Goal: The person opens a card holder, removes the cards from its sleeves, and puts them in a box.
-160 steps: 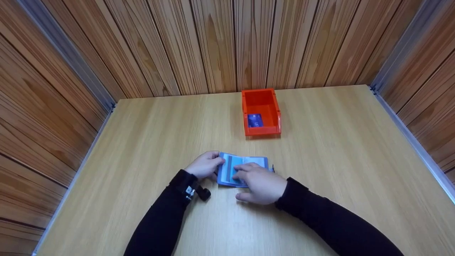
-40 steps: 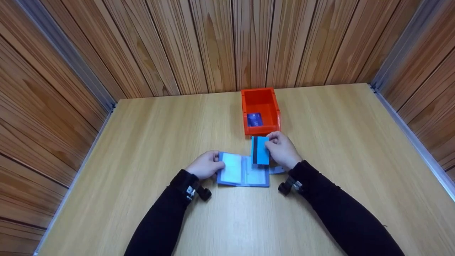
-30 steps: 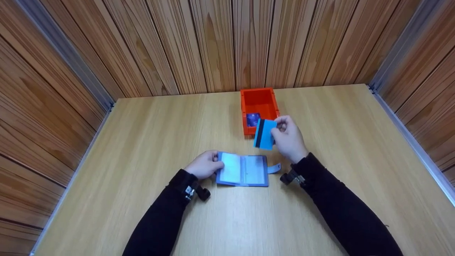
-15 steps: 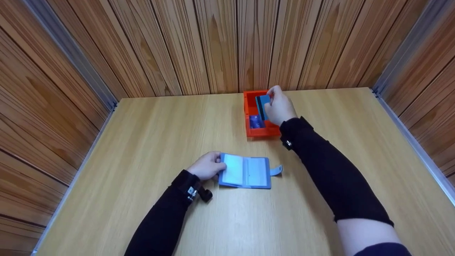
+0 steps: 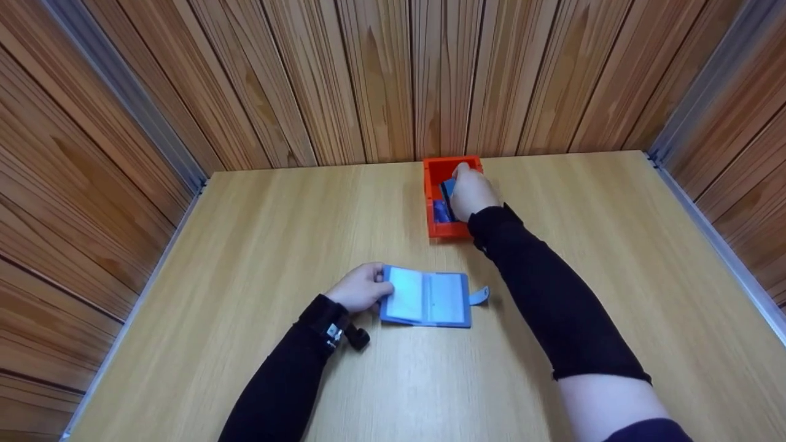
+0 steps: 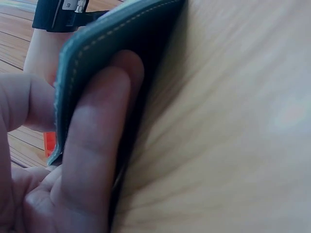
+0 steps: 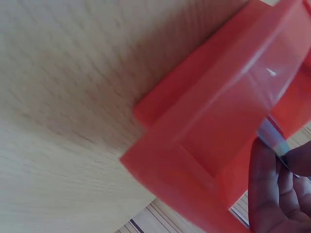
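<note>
An open blue card holder [image 5: 445, 299] with clear sleeves and a snap strap lies on the table. My left hand [image 5: 359, 287] grips its left cover, thumb on top; the left wrist view shows fingers [image 6: 97, 131] beneath the stitched cover [image 6: 73, 63]. Over the orange bin [image 5: 450, 231] my right hand [image 5: 474, 195] pinches a light blue card [image 5: 449, 186] with a dark stripe, lowered inside. Most of that card is hidden by the hand. A dark blue card [image 5: 441, 212] lies in the front of the bin. In the right wrist view the pinched card [image 7: 273, 136] is seen edge-on.
The bin stands near the back of a light wood table [image 5: 276, 245]. Wood-plank walls [image 5: 381, 80] rise behind and at both sides, with metal strips [image 5: 718, 227] along the corners and edges.
My right hand has pulled the light blue card out of the holder and carried it forward, down into the bin. The left hand keeps its grip on the holder.
</note>
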`<action>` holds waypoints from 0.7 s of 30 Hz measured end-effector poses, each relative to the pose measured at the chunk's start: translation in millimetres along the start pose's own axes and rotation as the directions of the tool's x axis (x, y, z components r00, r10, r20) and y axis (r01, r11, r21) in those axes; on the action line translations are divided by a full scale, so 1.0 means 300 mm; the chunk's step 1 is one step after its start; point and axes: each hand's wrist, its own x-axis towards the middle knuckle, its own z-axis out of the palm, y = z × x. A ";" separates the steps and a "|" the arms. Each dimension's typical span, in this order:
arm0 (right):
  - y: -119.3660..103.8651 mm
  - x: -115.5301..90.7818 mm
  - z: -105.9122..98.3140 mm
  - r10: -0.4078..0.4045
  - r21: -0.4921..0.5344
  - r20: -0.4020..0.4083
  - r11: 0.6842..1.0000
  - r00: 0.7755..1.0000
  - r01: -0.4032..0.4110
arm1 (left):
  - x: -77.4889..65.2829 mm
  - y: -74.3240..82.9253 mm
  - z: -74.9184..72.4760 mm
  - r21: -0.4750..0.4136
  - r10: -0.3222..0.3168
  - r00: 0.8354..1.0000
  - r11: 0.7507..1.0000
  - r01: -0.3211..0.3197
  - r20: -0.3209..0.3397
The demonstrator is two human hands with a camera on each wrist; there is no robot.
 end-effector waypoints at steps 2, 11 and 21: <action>0.000 -0.001 0.012 -0.007 -0.015 0.010 1.000 1.000 0.007 | 0.001 -0.003 0.003 -0.011 -0.004 1.000 1.000 0.004 0.003; -0.020 -0.029 0.053 0.063 -0.093 0.131 0.994 0.989 -0.051 | 0.000 -0.002 0.005 -0.020 -0.003 1.000 1.000 0.003 0.006; -0.024 -0.076 0.019 0.017 -0.002 0.171 1.000 0.985 -0.017 | 0.003 0.000 0.004 -0.042 -0.033 0.999 0.999 0.034 0.010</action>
